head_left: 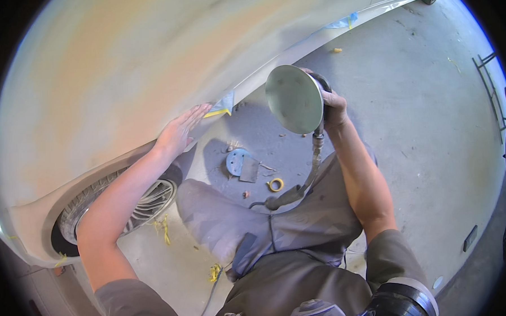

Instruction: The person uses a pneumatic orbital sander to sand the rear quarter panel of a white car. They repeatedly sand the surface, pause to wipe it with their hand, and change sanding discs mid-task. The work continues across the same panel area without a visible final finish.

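My left hand [181, 127] lies with its fingers stretched out against the lower part of a car body panel [152, 55], which is pale with orange-tan sanded patches. Its fingertips are beside a piece of blue masking film edged with yellow tape [223, 104]. Away from the panel, my right hand [334, 106] grips a disc sander [294, 98]. The sander's round, pale grey-green face is tilted up and toward the car; much of its body is hidden behind that face. A hose [315, 158] hangs from it down to my lap.
On the floor between my knees and the car lie a blue perforated sanding disc [236, 159], a grey square sheet [249, 170] and a yellow tape roll [275, 184]. A car wheel [153, 202] is at left. Yellow tape scraps [215, 272] lie near a cable. A black metal rack [489, 94] stands at right.
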`<state>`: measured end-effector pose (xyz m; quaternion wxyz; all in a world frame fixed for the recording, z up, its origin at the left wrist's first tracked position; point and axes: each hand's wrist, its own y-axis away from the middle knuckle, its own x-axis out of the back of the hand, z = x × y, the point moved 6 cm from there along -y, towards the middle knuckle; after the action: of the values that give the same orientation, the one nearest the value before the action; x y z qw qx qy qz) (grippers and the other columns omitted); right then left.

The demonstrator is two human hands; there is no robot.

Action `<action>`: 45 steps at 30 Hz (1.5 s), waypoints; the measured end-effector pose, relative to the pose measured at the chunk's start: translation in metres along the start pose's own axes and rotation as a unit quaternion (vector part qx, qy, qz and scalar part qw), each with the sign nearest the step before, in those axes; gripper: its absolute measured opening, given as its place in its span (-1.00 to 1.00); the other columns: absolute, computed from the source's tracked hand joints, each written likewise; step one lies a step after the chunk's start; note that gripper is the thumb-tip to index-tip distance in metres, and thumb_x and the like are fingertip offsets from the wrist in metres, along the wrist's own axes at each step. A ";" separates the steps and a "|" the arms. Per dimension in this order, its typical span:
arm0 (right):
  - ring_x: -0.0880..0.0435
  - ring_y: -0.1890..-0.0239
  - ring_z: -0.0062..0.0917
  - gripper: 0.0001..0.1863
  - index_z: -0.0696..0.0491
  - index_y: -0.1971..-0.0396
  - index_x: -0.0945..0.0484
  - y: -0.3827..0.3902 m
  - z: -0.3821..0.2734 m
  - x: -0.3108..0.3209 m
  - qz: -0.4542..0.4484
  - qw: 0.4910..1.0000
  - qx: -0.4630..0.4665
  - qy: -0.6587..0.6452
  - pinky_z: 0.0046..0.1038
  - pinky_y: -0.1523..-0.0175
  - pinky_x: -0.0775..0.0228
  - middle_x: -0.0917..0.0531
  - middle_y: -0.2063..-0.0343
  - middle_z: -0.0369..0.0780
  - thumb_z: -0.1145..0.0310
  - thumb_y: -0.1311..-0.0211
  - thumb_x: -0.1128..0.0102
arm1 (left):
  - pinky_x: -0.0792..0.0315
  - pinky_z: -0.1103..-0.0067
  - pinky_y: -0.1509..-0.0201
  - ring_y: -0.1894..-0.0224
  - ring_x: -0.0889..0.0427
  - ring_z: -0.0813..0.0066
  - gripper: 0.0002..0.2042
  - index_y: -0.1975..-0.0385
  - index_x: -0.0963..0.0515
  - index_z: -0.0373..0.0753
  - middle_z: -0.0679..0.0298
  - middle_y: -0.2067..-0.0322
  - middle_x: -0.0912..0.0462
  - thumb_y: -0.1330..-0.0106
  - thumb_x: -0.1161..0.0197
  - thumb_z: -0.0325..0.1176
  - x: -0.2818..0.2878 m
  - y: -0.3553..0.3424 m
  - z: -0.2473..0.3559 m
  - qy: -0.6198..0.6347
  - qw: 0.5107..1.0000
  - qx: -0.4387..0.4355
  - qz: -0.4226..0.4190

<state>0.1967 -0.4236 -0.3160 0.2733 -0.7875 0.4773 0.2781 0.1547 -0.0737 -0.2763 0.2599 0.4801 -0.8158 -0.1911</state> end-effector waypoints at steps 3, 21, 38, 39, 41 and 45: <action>-0.67 -0.09 -0.37 -0.11 0.16 -0.34 -0.42 0.004 0.001 0.016 0.067 0.998 -0.008 0.012 -0.35 -0.24 -0.51 -0.63 -0.11 -0.12 0.03 0.00 -0.44 | 0.33 0.43 -0.77 -0.71 0.28 0.38 0.00 -0.65 0.22 -0.29 0.23 -0.69 0.26 -0.48 0.04 0.32 0.003 -0.004 -0.004 -0.041 0.999 -0.001 0.030; -0.66 -0.03 -0.46 -0.20 0.18 -0.27 -0.45 -0.021 0.023 0.006 0.005 0.998 -0.040 0.056 -0.45 -0.15 -0.51 -0.65 -0.02 -0.18 0.02 -0.11 -0.43 | 0.22 0.53 -0.76 -0.67 0.09 0.62 -0.17 -0.65 -0.01 -0.14 0.48 -0.66 0.01 -0.49 -0.06 0.15 0.001 0.377 -0.165 0.030 0.996 -0.041 -0.077; -0.64 -0.08 -0.39 -0.19 0.14 -0.25 -0.46 -0.021 0.038 0.021 0.007 0.994 -0.088 0.069 -0.36 -0.20 -0.52 -0.64 -0.04 -0.16 0.03 -0.03 -0.49 | 0.04 0.20 -0.70 -0.66 -0.04 0.07 -0.21 -0.60 -0.07 -0.37 0.01 -0.63 -0.05 -0.55 -0.04 0.06 0.028 0.336 -0.165 0.110 0.839 0.429 0.315; -0.64 -0.09 -0.39 -0.20 0.13 -0.25 -0.46 -0.022 0.038 0.022 0.011 0.994 -0.090 0.068 -0.36 -0.21 -0.51 -0.63 -0.04 -0.16 0.04 -0.03 -0.48 | 0.03 0.13 -0.68 -0.63 -0.05 -0.10 -0.22 -0.58 -0.05 -0.43 -0.13 -0.59 -0.06 -0.57 -0.02 0.04 0.021 0.349 -0.172 0.122 0.802 0.502 0.301; -0.63 -0.11 -0.34 -0.22 0.11 -0.23 -0.48 -0.022 0.039 0.022 0.015 0.992 -0.098 0.081 -0.32 -0.22 -0.51 -0.63 -0.06 -0.15 0.05 -0.01 -0.48 | 0.04 -0.02 -0.64 -0.58 -0.07 -0.34 -0.20 -0.57 0.01 -0.49 -0.33 -0.54 -0.07 -0.58 -0.04 0.02 0.016 0.357 -0.180 0.115 0.715 0.603 0.335; -0.64 -0.07 -0.37 -0.26 0.10 -0.19 -0.49 -0.024 0.042 0.019 0.002 0.991 -0.092 0.094 -0.33 -0.17 -0.53 -0.63 -0.03 -0.17 0.06 -0.02 -0.47 | 0.02 -0.13 -0.60 -0.58 -0.04 -0.42 -0.06 -0.59 0.08 -0.48 -0.32 -0.55 -0.05 -0.54 -0.01 0.22 0.014 0.288 -0.167 0.106 0.629 0.671 0.378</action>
<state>0.2182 -0.3960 -0.3547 0.1530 -0.8309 0.4752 0.2457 0.0537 0.0378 0.0213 0.0006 0.1881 -0.7955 0.5761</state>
